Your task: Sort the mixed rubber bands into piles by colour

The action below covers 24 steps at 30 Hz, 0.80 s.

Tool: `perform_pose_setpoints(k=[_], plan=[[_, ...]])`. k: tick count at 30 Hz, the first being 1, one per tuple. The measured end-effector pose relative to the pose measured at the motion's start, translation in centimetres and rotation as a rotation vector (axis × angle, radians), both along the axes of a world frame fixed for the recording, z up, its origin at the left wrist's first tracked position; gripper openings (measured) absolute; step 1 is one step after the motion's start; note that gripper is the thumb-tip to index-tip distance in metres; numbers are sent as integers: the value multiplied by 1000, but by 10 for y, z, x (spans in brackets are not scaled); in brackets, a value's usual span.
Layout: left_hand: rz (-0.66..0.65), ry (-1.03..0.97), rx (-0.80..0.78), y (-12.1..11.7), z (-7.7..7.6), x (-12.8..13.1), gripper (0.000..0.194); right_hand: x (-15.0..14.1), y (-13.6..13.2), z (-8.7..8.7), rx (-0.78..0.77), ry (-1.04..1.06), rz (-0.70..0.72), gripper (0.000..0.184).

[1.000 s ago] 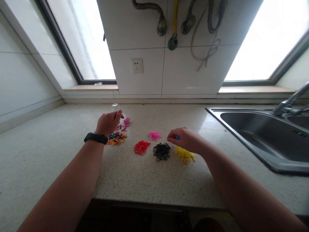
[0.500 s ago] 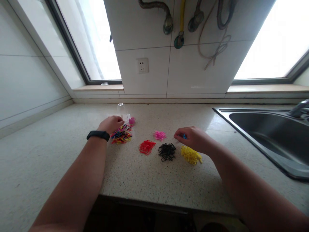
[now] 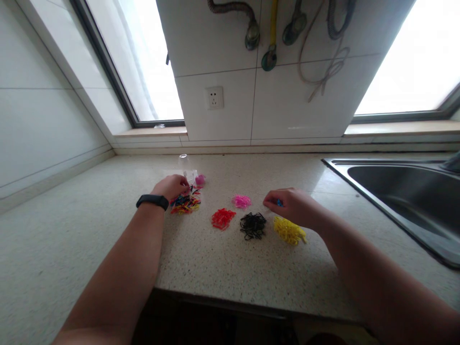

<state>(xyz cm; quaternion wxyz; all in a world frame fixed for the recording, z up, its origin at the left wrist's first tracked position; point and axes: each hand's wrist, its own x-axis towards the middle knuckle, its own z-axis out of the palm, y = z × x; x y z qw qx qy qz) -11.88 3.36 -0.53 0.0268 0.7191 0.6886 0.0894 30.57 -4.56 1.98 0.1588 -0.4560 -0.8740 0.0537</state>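
My left hand, a dark band on its wrist, is at the back left of a mixed pile of small rubber bands. Its fingers are pinched together, and whatever is between them is too small to make out. My right hand rests low over the counter with its fingers closed. Some blue rubber bands show at its thumb side; whether they are gripped or lie underneath is unclear. Single-coloured rubber-band piles lie between and below the hands: pink, red, black and yellow.
A clear plastic cup or container and a pink object sit just behind the mixed pile. To the right a steel sink is set into the speckled counter. A tiled wall with a socket rises behind.
The whole view has shifted slightly. My left hand dips a little closer to the mixed pile, fingers still pinched. My right hand stays at the blue rubber bands.
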Motion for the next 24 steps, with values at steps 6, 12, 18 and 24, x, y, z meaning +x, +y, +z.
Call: perform_pose_setpoints(k=[6,12,18,24], plan=[[2,-11,4,-6,5,5,27,0,0,1,-6,-1,5,21],[-17,-43,29,-6,5,8,29,1,1,-2,-8,-2,-7,21],[-42,-121,70,-8,8,14,32,2,2,-2,-8,6,10,20],[-93,-255,130,-10,11,21,36,2,2,-2,-14,-5,12,21]])
